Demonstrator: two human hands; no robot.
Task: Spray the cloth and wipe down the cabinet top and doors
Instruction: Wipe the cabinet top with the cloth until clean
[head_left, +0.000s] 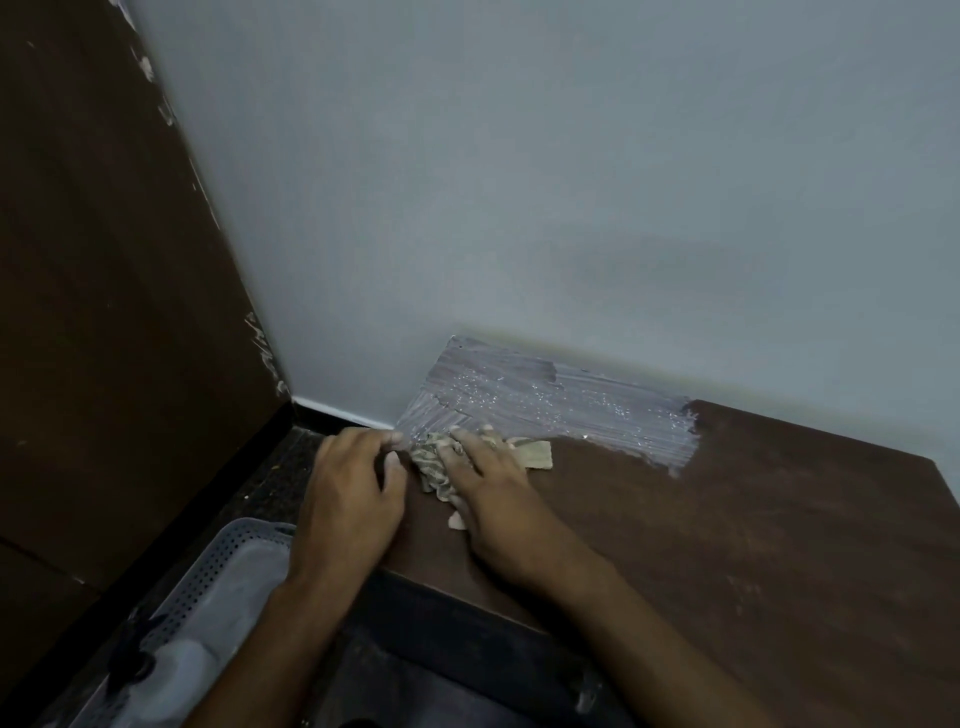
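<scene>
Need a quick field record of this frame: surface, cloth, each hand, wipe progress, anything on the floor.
surface: dark wooden cabinet top, set against a pale wall
cloth: crumpled patterned cloth lying on the top near its left edge
left hand: fingers curled, pinching the cloth's left side
right hand: laid flat over the cloth, pressing it down
wipe progress: whitish streaked film with droplets along the back-left strip; front and right parts look dry and dark
floor: grey perforated basket left of the cabinet, contents unclear
</scene>
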